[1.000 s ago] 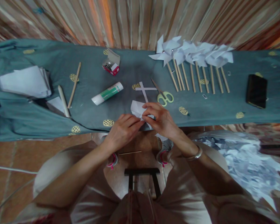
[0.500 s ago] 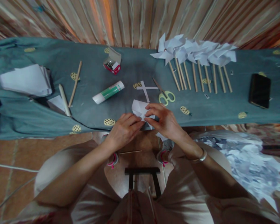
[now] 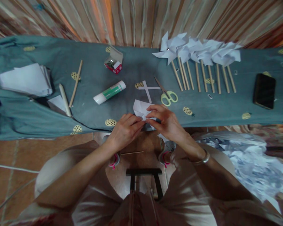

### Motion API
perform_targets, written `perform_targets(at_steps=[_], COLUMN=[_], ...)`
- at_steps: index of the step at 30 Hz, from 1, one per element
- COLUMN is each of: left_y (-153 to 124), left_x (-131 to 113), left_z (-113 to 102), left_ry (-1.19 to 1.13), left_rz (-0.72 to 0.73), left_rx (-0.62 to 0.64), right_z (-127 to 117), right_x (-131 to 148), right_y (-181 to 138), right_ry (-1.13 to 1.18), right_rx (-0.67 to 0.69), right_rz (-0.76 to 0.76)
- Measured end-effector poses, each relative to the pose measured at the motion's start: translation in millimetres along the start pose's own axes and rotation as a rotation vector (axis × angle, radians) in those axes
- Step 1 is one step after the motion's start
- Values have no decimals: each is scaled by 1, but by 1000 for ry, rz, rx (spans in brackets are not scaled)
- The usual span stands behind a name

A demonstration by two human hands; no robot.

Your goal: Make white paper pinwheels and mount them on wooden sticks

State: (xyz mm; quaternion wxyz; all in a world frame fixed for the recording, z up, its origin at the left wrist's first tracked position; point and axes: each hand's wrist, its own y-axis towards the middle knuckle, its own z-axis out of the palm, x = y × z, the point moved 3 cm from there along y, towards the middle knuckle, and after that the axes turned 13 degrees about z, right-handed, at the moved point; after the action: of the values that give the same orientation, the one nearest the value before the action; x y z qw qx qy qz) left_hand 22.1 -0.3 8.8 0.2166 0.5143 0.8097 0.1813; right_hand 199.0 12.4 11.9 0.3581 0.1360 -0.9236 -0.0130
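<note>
A white paper piece with folded points (image 3: 140, 107) lies at the table's near edge between my hands. My left hand (image 3: 127, 129) is closed, its thumb and fingers pinching the paper's lower side. From the right, my right hand (image 3: 165, 121) grips the same paper, thumb and fingertips bent over it. The fingers hide the paper's middle. Just beyond it, two crossed white paper strips (image 3: 146, 88) rest on the cloth. Scissors with pale green handles (image 3: 169, 97) lie beside the strips, and a green and white glue stick (image 3: 109, 92) is to the left.
Finished paper pinwheels on sticks (image 3: 198, 51) line the back right. A small red box of metal pins (image 3: 114, 64), a stack of paper (image 3: 25, 80), a wooden stick (image 3: 75, 83), a pale pointed tool (image 3: 65, 99) and a phone (image 3: 264, 91) lie around. A bag of paper scraps (image 3: 254, 166) sits lower right.
Both hands stay on the paper with only tiny finger shifts. The whole view has moved very slightly.
</note>
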Motion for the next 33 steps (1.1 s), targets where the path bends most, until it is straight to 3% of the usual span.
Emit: perform_targets(at_steps=[15, 25, 33], left_y=[0, -1, 1], left_x=[1, 2, 2], left_z=[1, 3, 2], left_ry=[6, -11, 13], left_rz=[-20, -39, -40], left_rx=[24, 58, 107], right_z=[2, 8, 27], right_x=[3, 4, 18], right_y=[-1, -3, -10], right_ry=[-19, -170, -289], right_rx=[6, 15, -18], right_rz=[9, -66, -66])
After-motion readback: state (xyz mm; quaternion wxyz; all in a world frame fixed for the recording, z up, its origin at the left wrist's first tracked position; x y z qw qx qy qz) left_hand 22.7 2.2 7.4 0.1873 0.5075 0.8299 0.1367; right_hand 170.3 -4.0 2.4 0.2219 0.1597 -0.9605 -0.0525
